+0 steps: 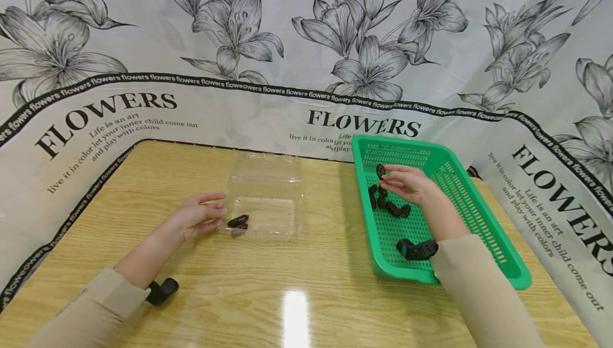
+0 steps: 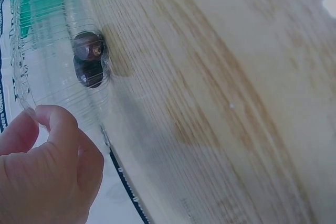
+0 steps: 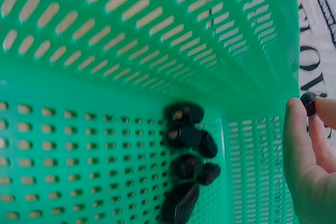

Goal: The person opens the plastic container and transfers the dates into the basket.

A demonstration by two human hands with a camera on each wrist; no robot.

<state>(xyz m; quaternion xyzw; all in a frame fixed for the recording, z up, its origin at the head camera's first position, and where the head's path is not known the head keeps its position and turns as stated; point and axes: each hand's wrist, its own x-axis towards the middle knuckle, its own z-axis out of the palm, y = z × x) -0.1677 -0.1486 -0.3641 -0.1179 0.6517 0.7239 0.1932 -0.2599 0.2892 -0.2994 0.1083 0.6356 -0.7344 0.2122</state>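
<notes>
My right hand [image 1: 407,184] pinches a dark, glossy date [image 1: 380,171] between thumb and fingertips, over the far left part of a green plastic basket [image 1: 372,241]. Several more dates [image 1: 398,210] lie below it on the basket floor, bunched together in the right wrist view. At the left, my left hand [image 1: 198,216] pinches the edge of a clear plastic box [image 1: 275,217] with thumb and forefinger. The box's lid [image 1: 265,167] is folded back, away from me. Two dates [image 2: 88,45] sit side by side in the box, at its near left corner.
Both containers stand on a wood-grain table [image 1: 239,289], the basket to the right of the box. A white curtain [image 1: 268,108] printed with flowers and lettering surrounds the table at the back and sides. The basket has tall slotted walls.
</notes>
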